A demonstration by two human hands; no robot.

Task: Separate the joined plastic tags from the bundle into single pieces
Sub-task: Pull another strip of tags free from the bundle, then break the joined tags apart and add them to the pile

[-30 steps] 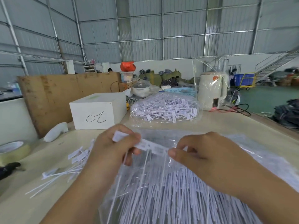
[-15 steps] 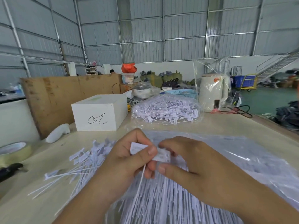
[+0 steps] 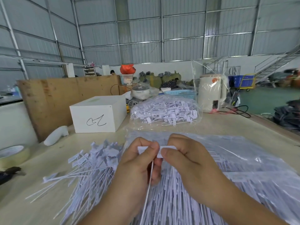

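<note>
My left hand (image 3: 138,164) and my right hand (image 3: 183,158) meet above the table and together pinch a short strip of joined white plastic tags (image 3: 159,151) by its flat heads. The thin tails of the strip hang down between my wrists. Under my hands lies a clear bag with the bundle of joined tags (image 3: 203,192). A loose pile of single tags (image 3: 90,166) spreads over the table left of my left hand.
A second clear bag of tags (image 3: 165,111) lies further back, beside a white box (image 3: 97,116) and a cream kettle (image 3: 211,93). A tape roll (image 3: 12,154) and a dark tool (image 3: 8,173) sit at the left edge. A brown board (image 3: 53,101) leans behind.
My hands have come closer together and dropped lower on the strip, which now shows shorter between my fingers. The pile of single tags at the left looks larger than one second ago.
</note>
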